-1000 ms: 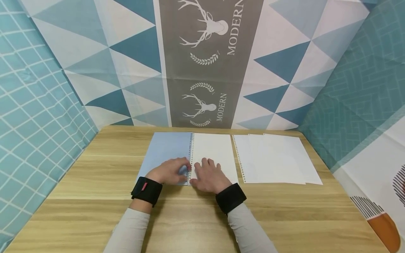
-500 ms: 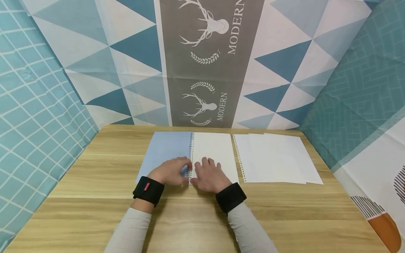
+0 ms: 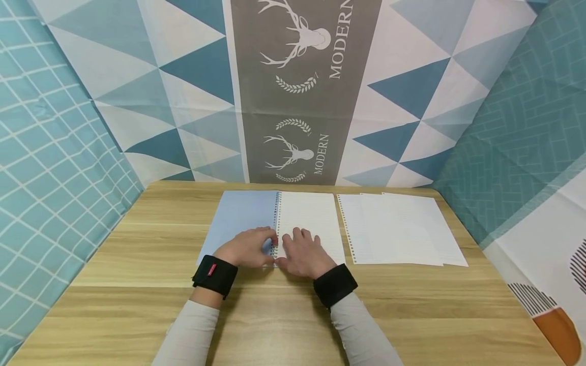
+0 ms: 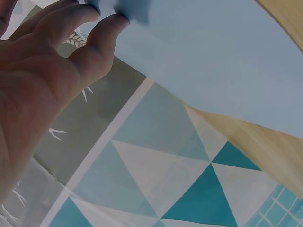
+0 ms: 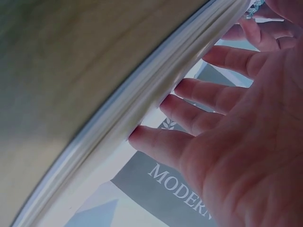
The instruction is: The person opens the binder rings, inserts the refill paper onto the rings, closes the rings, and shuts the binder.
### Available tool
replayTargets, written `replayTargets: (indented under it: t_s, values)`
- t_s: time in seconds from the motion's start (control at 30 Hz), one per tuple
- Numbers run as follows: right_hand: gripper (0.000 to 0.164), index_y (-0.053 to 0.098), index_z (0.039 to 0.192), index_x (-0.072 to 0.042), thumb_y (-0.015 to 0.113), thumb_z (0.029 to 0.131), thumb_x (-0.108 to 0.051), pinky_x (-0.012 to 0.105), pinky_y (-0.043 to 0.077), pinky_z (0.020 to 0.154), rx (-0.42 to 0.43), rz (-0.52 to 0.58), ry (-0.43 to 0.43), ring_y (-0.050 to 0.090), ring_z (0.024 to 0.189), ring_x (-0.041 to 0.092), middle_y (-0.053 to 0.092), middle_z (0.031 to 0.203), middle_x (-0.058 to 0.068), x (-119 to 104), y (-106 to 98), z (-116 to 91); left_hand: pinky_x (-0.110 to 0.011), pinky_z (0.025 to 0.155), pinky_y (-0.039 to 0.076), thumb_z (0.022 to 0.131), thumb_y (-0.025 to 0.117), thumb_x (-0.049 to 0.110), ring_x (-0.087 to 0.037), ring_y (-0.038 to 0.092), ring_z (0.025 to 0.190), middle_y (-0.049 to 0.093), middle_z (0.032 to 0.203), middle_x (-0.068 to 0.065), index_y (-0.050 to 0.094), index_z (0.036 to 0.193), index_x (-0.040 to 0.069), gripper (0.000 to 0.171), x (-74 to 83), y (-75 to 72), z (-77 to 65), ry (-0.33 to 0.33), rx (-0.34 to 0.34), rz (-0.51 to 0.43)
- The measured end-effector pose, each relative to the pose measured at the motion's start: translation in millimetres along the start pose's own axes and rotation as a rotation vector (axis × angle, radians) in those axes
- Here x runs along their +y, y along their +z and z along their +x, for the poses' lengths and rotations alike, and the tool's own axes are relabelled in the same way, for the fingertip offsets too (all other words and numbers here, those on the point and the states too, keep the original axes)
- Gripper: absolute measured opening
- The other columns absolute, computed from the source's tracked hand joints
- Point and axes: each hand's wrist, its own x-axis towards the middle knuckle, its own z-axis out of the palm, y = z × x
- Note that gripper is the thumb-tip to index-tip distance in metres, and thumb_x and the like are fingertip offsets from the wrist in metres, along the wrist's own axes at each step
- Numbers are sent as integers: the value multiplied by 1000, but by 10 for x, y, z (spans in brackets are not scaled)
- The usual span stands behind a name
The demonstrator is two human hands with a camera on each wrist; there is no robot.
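A spiral notebook lies open on the table, its blue cover (image 3: 249,208) to the left and a lined white page (image 3: 306,211) to the right. A wire coil (image 3: 277,213) runs up the middle. My left hand (image 3: 249,248) rests at the lower coil, fingers arched and thumb near the bottom edge; in the left wrist view its fingertips (image 4: 121,20) touch the blue cover. Spread over the lower page is my right hand (image 3: 304,254), its thumb beside the coil. The right wrist view shows its fingertips (image 5: 137,135) on the page, along the thick stack of sheets.
Several loose lined sheets (image 3: 398,231) with punched left edges overlap just right of the notebook. The wooden table (image 3: 137,269) ends at a patterned cloth backdrop (image 3: 197,91), with more cloth at both sides. Black bands (image 3: 214,277) circle both wrists.
Over the last second my left hand has shifted slightly right along the coil, its thumb nearer the right thumb. The right hand stays in place; notebook and sheets lie as before.
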Motion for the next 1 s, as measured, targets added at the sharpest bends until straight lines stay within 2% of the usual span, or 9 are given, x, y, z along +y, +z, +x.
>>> replayTargets:
  t_s: [0.13, 0.23, 0.33, 0.5, 0.6, 0.73, 0.9, 1.0]
  values:
    - [51, 60, 122, -13, 62, 95, -56, 50, 46, 88, -21, 41, 0, 53, 122, 34, 58, 118, 13, 9, -20, 8, -41, 89, 50, 89, 69, 17, -19, 59, 96, 68, 111, -1, 67, 104, 16, 15, -17, -12, 2, 19, 30, -7]
    - [56, 59, 127, -11, 62, 95, -56, 54, 46, 96, -43, 87, 12, 50, 129, 36, 56, 129, 15, 23, -46, 5, -38, 83, 50, 94, 64, 11, -17, 58, 87, 69, 99, -1, 68, 98, 13, 7, -15, -9, 30, 40, 75, 16]
    - [59, 58, 132, -10, 63, 95, -56, 60, 43, 104, -64, 132, 18, 47, 136, 38, 52, 141, 17, 35, -78, -1, -38, 79, 52, 95, 67, 10, -16, 59, 82, 70, 91, -2, 69, 93, 13, 4, -9, 6, 61, 52, 127, 72]
    - [53, 61, 130, -14, 64, 95, -54, 62, 45, 101, -28, 129, -29, 45, 137, 41, 51, 141, 20, 41, -101, -8, -39, 78, 54, 93, 71, 11, -17, 64, 81, 72, 89, -2, 71, 89, 13, 4, -8, 33, 77, 41, 169, 131]
    - [48, 64, 129, -15, 67, 95, -49, 61, 48, 99, 26, 119, -82, 43, 138, 44, 49, 145, 22, 48, -109, -16, -40, 79, 55, 93, 71, 12, -18, 65, 83, 73, 90, -3, 72, 90, 12, 4, 1, 33, 75, 38, 170, 125]
    - [45, 65, 132, -16, 70, 95, -40, 60, 51, 97, 51, 178, -150, 44, 137, 45, 44, 152, 25, 46, -104, -16, -39, 78, 55, 94, 72, 15, -17, 65, 81, 73, 90, -1, 74, 91, 13, 4, 10, 32, 70, 46, 174, 121]
    - [38, 67, 129, -16, 71, 95, -33, 48, 53, 88, 27, 227, -197, 54, 117, 35, 56, 134, 16, 50, -86, 15, -39, 78, 55, 94, 73, 17, -17, 66, 82, 73, 90, -1, 74, 91, 14, 4, 9, 31, 64, 45, 176, 126]
    - [33, 69, 124, -13, 72, 94, -26, 44, 50, 89, 12, 259, -231, 56, 108, 31, 61, 125, 12, 64, -82, 39, -39, 78, 56, 94, 73, 17, -18, 67, 83, 73, 91, -1, 74, 91, 14, 4, 6, 37, 61, 38, 180, 136]
